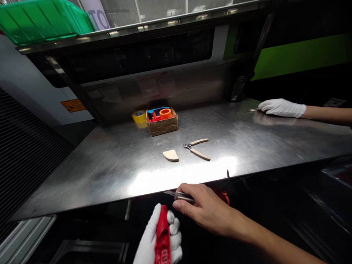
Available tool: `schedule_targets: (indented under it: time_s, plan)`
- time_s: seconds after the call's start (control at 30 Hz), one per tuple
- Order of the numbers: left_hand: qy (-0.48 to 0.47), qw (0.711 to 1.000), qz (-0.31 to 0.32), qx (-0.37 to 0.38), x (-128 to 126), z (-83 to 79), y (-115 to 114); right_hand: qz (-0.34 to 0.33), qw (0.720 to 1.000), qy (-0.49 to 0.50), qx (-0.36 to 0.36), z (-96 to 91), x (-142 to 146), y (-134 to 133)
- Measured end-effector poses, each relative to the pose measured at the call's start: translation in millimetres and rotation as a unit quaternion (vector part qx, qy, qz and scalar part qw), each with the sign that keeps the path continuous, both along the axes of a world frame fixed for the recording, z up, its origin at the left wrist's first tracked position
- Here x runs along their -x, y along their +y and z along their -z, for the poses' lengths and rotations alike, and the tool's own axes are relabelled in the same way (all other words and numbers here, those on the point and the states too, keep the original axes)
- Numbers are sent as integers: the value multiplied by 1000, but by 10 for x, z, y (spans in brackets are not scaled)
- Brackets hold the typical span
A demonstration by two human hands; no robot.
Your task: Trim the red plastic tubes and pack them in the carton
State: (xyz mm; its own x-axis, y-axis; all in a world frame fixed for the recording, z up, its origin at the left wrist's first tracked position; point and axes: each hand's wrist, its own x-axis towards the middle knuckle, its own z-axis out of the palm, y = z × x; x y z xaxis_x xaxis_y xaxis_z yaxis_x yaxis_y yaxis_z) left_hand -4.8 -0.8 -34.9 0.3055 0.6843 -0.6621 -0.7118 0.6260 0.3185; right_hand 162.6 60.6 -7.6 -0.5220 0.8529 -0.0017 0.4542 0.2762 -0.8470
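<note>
My left hand [150, 238], in a white glove, is wrapped round a long red plastic part [163, 234] held upright below the table's front edge. My bare right hand [205, 205] grips a slim knife [183, 195], its pointed metal blade facing left, just above and to the right of the red part. The blade and the red part are apart. Beyond my hands on the table lie a cream wedge-shaped block [171, 155] and a pair of nippers [196, 148] with cream handles spread apart.
The metal table [110, 165] holds a cardboard box [162, 127] with orange and red items, beside yellow tape [139, 116]. At right, another person's white-gloved hand [283, 108] holds a thin tool [251, 110]. A dark mesh cup [238, 88] stands behind; a green bin [44, 20] sits on the upper shelf.
</note>
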Motion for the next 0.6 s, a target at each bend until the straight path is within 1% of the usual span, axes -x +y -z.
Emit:
schedule_targets:
  time_s: [0.1, 0.17, 0.27, 0.4, 0.47, 0.5, 0.6]
  plan:
    - [-23, 999, -35, 16, 19, -2, 17, -22, 994, -67, -82, -75, -71, -81]
    - [-22, 998, -53, 18, 22, 24, 22, -35, 987, -100, -125, -79, -85, -122]
    - [-33, 997, -58, 32, 18, 82, 46, -43, 972, -142, -181, -40, -72, -170]
    - [-51, 994, -68, 74, -1, 137, 78, -50, 943, -194, -267, 31, -13, -218]
    - [-28, 994, -68, 82, -15, 135, 72, -61, 930, -209, -297, 61, 23, -228]
    - [2, 995, -65, 74, -22, 127, 64, -64, 925, -214, -307, 75, 39, -230]
    - [110, 992, -55, 24, -34, 97, 34, -58, 915, -221, -333, 113, 79, -230]
